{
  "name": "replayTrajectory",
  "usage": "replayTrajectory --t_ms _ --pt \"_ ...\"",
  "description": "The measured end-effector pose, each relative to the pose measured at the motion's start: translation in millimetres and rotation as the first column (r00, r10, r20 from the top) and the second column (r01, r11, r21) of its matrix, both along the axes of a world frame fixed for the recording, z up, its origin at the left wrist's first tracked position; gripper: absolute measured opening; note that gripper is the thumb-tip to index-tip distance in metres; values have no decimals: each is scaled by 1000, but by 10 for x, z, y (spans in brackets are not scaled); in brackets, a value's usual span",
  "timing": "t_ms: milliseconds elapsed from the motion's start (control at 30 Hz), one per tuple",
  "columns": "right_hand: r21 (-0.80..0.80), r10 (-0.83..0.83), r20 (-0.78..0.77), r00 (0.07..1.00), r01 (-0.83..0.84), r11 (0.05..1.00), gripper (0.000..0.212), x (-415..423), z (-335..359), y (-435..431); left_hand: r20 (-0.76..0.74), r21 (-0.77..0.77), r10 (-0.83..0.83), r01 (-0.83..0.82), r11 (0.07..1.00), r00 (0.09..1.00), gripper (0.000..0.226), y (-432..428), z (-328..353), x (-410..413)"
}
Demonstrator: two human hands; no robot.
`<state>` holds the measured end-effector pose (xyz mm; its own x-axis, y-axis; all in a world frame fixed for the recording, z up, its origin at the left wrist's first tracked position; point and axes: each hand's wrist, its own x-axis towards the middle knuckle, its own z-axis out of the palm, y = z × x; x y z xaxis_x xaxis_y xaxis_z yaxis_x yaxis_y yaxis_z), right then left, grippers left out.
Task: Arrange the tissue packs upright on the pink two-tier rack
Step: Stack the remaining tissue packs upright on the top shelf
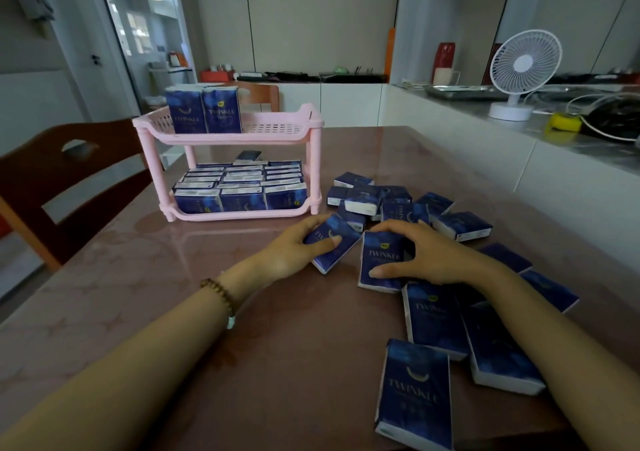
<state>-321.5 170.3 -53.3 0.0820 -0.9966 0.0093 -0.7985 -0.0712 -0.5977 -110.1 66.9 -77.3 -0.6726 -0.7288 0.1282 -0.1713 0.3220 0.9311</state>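
Before the pink rack (239,131): two flat packs gripped, left hand (294,246) nearer; upper tier part-filled.

Left hand's pack (341,239) is held askew; right hand (426,256) clasps its pack (381,260) lengthwise toward the rack.

The rack (313,123) stands on the table (138,277), at the far left. Two packs (203,111) stand side by side on the left end of its top shelf. Its bottom shelf is full of packs in rows (240,187). Loose packs (391,201) lie on the table to the right of the rack and nearer. Each hand rests on one of them, the left hand (298,246) left of the right hand (433,256). A chair (69,180) stands left of the table. A fan (523,69) sits on the counter (571,145) to the right
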Motion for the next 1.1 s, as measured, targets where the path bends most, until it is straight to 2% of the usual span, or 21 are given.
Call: replayTrajectory --t_ms 100,167,333,500,667,900,1100 --pt "-158 5 172 985 22 987 43 21 -3 -53 -95 -16 48 -50 999 994 31 33 47 20" --pt "-241 5 203 979 45 969 32 36 55 -72 -144 1 51 -51 999 988 30 41 116 64" --pt "-260 10 383 924 97 961 23 17 318 -250 -210 -66 84 -100 993 974 23 -80 462 234" --pt "-368 62 369 927 84 926 23 234 825 -541 -163 -195 82 -113 974 983 25 -286 942 589" --pt "-454 168 356 919 13 891 22 655 1173 -926 -228 -210 124 -173 962 966 31 -484 1380 979" --pt "-511 231 309 923 -44 858 23 1152 1512 -1518 -235 -267 175 -237 934 956 23 -918 1766 1489" --pt "-502 204 263 943 -47 863 23 1318 1503 -1942 -94 -352 344 -354 866 934 29 -1384 1813 1680"
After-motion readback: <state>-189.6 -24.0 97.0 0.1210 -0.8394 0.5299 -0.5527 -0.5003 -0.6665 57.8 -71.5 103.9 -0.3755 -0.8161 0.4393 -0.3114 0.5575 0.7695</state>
